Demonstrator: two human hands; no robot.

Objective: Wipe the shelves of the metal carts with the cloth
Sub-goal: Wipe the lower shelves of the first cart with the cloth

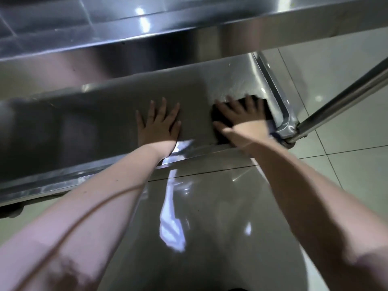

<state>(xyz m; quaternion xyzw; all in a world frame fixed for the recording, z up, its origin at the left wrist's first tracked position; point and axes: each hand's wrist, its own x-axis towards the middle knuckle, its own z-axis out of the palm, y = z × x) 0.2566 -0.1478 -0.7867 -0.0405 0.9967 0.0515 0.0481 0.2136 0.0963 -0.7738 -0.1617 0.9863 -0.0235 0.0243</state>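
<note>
From the head view, your right hand lies flat with its fingers spread on the cloth, pressing it down onto the lower shelf rather than gripping it; that open, splayed palm looks chosen to spread pressure over as much cloth as possible. The cloth is dark, roughly rectangular and lies flat, in the right near corner of the shelf, its far edge close to the shelf's raised rim and just short of the post that rises from that corner. Your left hand is also open and empty, palm down on bare metal to the left of the cloth, apart from it; by the look of it, it props you as you lean in under the upper shelf, which overhangs the far side of the lower one. Both shelves are brushed steel, smooth and glossy enough to throw back light patches and blurred reflections of your arms, with folded lips along their edges. The post is a round polished tube. Beyond the cloth the metal shows fine bright streaks, possibly wet smears, though that is hard to tell. Below the shelf's near edge lies a floor of large pale glossy tiles with thin dark joints.
</note>
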